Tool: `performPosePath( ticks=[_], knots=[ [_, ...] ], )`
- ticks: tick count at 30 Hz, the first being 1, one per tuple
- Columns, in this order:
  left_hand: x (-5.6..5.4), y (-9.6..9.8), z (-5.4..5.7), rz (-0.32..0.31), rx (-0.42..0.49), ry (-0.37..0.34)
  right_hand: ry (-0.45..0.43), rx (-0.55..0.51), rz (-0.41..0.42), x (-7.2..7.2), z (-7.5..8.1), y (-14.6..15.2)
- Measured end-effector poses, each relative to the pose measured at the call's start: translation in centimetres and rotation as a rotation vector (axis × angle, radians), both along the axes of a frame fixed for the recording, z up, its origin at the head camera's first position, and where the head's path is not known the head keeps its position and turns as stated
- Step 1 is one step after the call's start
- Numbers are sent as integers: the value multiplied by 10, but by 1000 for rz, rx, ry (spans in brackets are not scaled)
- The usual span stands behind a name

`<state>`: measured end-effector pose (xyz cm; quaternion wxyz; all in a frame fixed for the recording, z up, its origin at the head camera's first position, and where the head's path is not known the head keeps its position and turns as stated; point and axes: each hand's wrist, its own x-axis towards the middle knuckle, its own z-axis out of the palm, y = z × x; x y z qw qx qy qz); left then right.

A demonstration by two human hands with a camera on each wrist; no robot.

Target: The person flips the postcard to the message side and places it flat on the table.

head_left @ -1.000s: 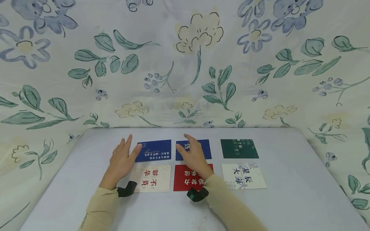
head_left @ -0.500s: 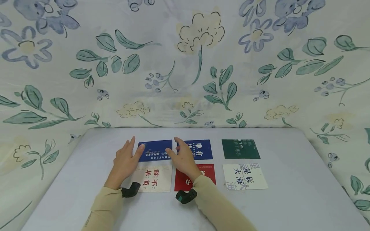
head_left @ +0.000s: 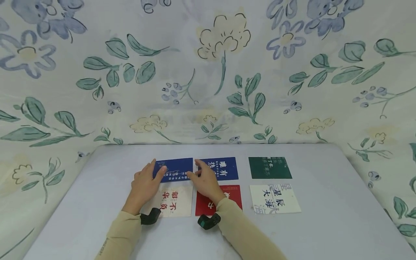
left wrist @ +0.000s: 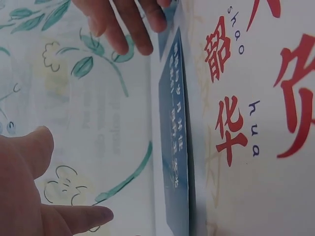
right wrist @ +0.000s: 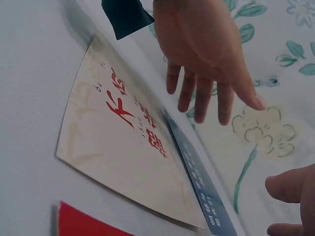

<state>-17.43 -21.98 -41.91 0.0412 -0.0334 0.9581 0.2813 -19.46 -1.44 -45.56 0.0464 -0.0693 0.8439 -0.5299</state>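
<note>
While left grip (head_left: 144, 185) and right grip (head_left: 207, 181) flank far-left blue card (head_left: 177, 168), both spread, empty.
Likely light, flexible; lift by side edges.

Left hand (head_left: 144, 186) shifted inward at left blue card (head_left: 177, 167); right hand (head_left: 206, 181) moved left, near card's right edge.

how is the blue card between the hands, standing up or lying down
Lying down: the blue card shows its lettered face upward on the white table. Whether its near edge lifts slightly, I cannot tell.
</note>
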Motion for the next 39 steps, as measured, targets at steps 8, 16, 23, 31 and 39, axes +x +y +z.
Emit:
performPosePath(
  ticks=[8, 16, 23, 31, 39],
  knots=[
    [0, 5, -1, 10, -32, 1, 26, 48, -14, -1, -4, 0],
    [1, 7, -5, 4, -53, -28, 56, 85, 10, 0, -9, -2],
    [1, 8, -8, 32, -95, -5, 53, 119, 29, 2, -12, -5],
    [0, 10, -10, 35, -93, 15, 69, 128, 30, 1, -13, -6],
    [-1, 7, -11, 80, 15, 49, 174, -77, 0, -1, -17, -4]
  ],
)
